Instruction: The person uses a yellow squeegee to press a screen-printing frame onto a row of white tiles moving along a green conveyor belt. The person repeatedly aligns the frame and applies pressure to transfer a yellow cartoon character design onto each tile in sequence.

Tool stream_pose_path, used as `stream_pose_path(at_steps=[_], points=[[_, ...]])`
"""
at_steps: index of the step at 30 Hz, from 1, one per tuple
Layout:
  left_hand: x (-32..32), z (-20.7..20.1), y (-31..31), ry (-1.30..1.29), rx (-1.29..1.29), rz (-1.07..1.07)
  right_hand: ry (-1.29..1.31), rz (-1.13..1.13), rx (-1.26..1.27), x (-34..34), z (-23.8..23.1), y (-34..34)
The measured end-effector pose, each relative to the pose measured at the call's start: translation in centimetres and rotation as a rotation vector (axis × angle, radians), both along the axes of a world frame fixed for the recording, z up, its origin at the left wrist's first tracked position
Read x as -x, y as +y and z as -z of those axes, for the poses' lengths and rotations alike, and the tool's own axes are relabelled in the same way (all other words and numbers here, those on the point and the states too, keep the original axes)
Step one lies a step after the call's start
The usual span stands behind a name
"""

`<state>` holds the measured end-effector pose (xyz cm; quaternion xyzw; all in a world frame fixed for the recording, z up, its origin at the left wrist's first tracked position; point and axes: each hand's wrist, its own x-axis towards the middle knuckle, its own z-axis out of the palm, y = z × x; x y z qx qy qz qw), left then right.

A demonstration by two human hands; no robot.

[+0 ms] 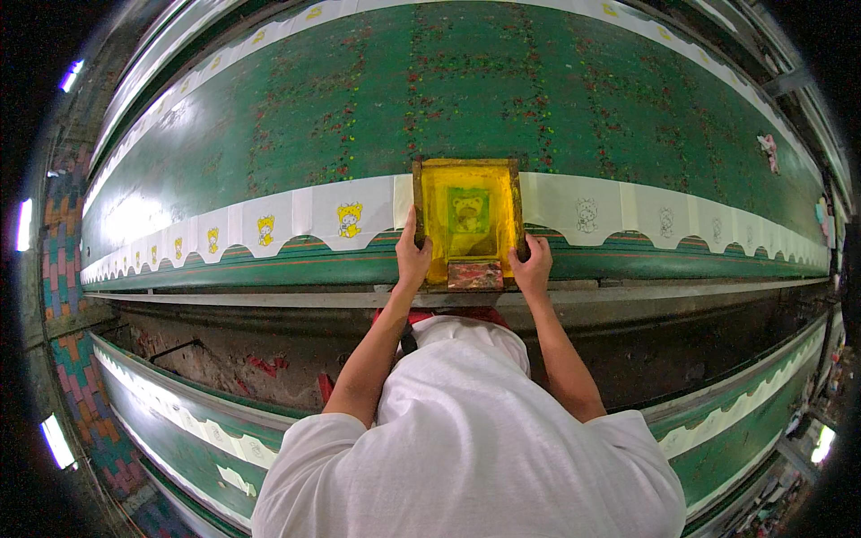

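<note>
Squarely, the yellow framed screen (467, 215) lies between left fingers (411, 226) and right fingers (539, 245).

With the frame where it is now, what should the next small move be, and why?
I'd probably square up the yellow frame with the left hand and right hand before reaching for the reddish block at the frame's near end. Both hands are on its sides; yellow-coloured figures lie to its left, only grey outlines to its right, so alignment likely matters.

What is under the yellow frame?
The white strip on the green table appears on both sides of the yellow frame. The part beneath is covered; I cannot tell whether it's printed.
</note>
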<state>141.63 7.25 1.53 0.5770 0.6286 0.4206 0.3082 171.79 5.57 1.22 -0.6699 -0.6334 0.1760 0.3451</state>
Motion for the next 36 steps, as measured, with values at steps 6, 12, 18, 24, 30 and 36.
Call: stream_pose_path(at_steps=[6, 12, 18, 24, 30, 36], points=[[0.0, -0.3, 0.0, -0.010, 0.016, 0.005, 0.021, 0.010, 0.007, 0.0, 0.3, -0.1], [-0.2, -0.6, -0.1, -0.027, 0.004, 0.001, -0.009, 0.009, 0.001, -0.1, 0.0, 0.0], [-0.3, -1.0, -0.1, 0.013, 0.018, 0.005, 0.015, -0.015, 0.110, -0.1, -1.6, 0.3], [-0.1, -0.5, -0.1, 0.037, -0.043, 0.020, 0.026, -0.032, 0.088, -0.2, -1.8, 0.3], [0.2, -0.2, 0.1, 0.064, -0.006, 0.027, -0.053, -0.058, 0.080, -0.9, -1.0, 0.5], [0.1, -0.2, -0.2, 0.105, -0.040, 0.038, -0.040, -0.090, 0.180, -1.0, -1.8, 0.4]])
